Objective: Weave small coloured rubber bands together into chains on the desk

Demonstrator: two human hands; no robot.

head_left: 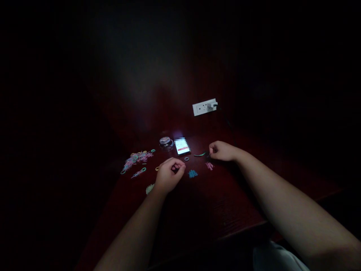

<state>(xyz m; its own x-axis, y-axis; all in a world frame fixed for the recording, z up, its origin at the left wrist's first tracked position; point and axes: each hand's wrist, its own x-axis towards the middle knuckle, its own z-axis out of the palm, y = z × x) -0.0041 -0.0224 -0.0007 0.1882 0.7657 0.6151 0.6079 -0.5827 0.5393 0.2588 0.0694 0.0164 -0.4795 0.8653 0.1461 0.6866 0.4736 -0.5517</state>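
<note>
On a dark red wooden table [214,210], small coloured rubber bands lie scattered. My left hand [169,175] is curled closed over the tabletop; what its fingers pinch is too small to name. My right hand [222,151] is closed too, its fingertips pinching one end of a stretched green band [200,154]. A mixed pile of pink, blue and yellow bands [137,160] lies to the left. Small sorted clusters sit near my hands: blue [193,173], pink [209,165] and pale green [149,188]. A single ring-shaped band [186,159] lies between my hands.
A lit phone [182,146] lies face up behind my hands, beside a small round clear container [166,142]. A white wall socket [203,107] with a plug in it is on the wall behind. The room is very dark; the table's front edge runs near my lap.
</note>
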